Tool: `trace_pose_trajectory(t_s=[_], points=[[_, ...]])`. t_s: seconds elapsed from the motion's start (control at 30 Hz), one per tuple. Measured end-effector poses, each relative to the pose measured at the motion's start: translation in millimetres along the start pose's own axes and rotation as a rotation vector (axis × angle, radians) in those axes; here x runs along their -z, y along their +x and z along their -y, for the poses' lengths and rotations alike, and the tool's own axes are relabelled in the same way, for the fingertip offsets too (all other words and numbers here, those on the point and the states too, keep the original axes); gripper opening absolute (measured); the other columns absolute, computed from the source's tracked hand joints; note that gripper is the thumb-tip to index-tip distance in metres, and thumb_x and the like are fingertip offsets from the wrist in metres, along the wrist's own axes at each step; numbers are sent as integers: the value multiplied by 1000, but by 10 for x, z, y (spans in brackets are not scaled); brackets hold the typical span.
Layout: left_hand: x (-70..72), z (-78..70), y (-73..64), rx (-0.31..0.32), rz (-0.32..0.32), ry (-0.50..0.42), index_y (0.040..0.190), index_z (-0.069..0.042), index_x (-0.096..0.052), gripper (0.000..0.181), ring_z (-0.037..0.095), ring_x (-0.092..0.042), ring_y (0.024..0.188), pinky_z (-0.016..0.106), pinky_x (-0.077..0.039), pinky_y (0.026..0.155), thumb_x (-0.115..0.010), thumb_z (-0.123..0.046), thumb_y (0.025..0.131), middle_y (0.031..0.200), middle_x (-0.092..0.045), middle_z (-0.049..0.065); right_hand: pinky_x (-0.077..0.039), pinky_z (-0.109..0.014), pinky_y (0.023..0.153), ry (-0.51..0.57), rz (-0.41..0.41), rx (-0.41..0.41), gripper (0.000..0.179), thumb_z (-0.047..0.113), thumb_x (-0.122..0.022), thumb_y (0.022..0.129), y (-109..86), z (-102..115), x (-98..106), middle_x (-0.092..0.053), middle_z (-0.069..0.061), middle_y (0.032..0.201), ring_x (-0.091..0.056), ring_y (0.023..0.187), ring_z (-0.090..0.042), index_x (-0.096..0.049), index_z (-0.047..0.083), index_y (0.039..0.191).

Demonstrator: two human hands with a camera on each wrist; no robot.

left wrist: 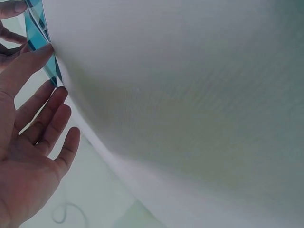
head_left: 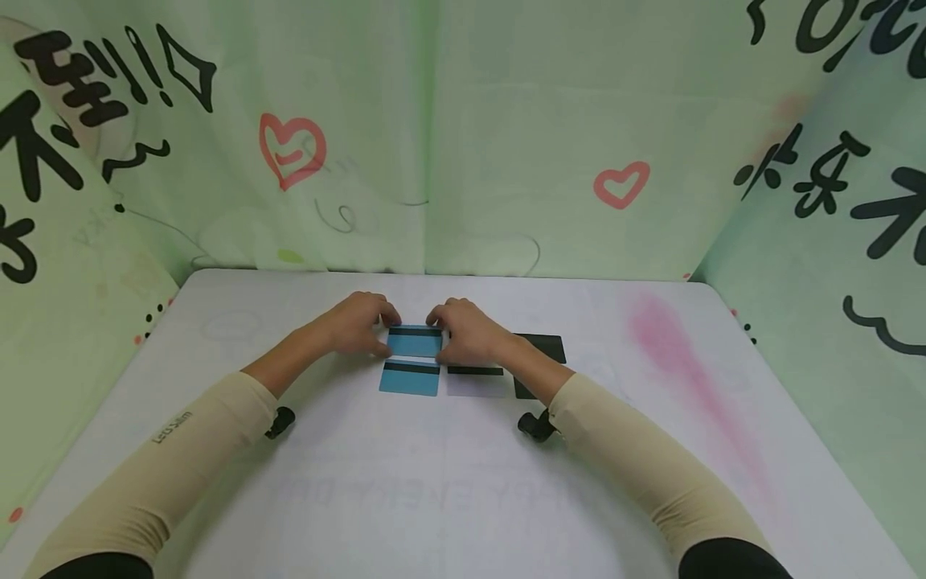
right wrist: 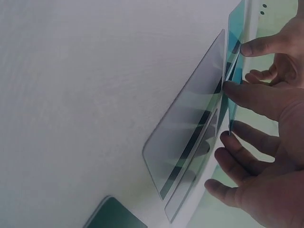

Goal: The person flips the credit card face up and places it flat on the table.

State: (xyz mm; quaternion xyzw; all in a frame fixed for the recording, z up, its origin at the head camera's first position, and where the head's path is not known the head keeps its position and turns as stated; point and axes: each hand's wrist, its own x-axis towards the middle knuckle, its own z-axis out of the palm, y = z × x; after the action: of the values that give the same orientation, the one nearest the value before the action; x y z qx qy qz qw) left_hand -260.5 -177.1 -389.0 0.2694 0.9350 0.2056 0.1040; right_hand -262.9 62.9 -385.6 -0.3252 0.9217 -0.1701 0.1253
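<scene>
Both hands meet over a blue card with a black stripe [head_left: 415, 342] in the upper row on the table. At its left end my left hand [head_left: 359, 323] holds the card by its edges between thumb and forefinger. My right hand [head_left: 470, 331] holds the right end the same way, its other fingers spread loosely in the right wrist view. Just below lies a second blue card [head_left: 409, 379], striped too. A silver-grey card [head_left: 477, 386] sits to its right, and another silver-grey card [right wrist: 192, 183] shows in the right wrist view, partly hidden by the right hand in the head view.
Two black cards lie at the right end of the rows, the upper black card [head_left: 546, 347] beside my right forearm, the lower one partly covered by it. The white table [head_left: 448, 490] is bounded by a green printed cloth [head_left: 463, 161] at the back and sides.
</scene>
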Motion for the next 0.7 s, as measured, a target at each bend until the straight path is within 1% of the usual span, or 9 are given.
trace_pose_trajectory(t_s=[0.23, 0.47, 0.7], points=[[-13, 33, -7, -2, -25, -24, 121, 1, -73, 47, 29, -63, 104, 44, -52, 97, -88, -16, 80, 113, -73, 11, -50, -39, 95, 5, -34, -6, 51, 16, -82, 83, 3, -5, -1, -67, -15, 120, -58, 112, -28, -68, 0, 130], [15, 67, -48, 25, -59, -86, 123, -4, -74, 52, 28, -61, 102, 40, -52, 89, -91, -19, 77, 114, -72, 7, -51, -41, 97, 48, -75, -22, 52, 17, -81, 83, -3, -25, 8, -68, -12, 123, -57, 113, -27, -70, 2, 131], [34, 100, -48, 12, -67, -105, 125, -7, -74, 54, 26, -60, 102, 35, -50, 84, -93, -20, 76, 116, -72, 5, -51, -42, 98, 88, -86, -25, 53, 19, -82, 84, -37, -51, 21, -68, -11, 124, -58, 115, -27, -69, 2, 133]])
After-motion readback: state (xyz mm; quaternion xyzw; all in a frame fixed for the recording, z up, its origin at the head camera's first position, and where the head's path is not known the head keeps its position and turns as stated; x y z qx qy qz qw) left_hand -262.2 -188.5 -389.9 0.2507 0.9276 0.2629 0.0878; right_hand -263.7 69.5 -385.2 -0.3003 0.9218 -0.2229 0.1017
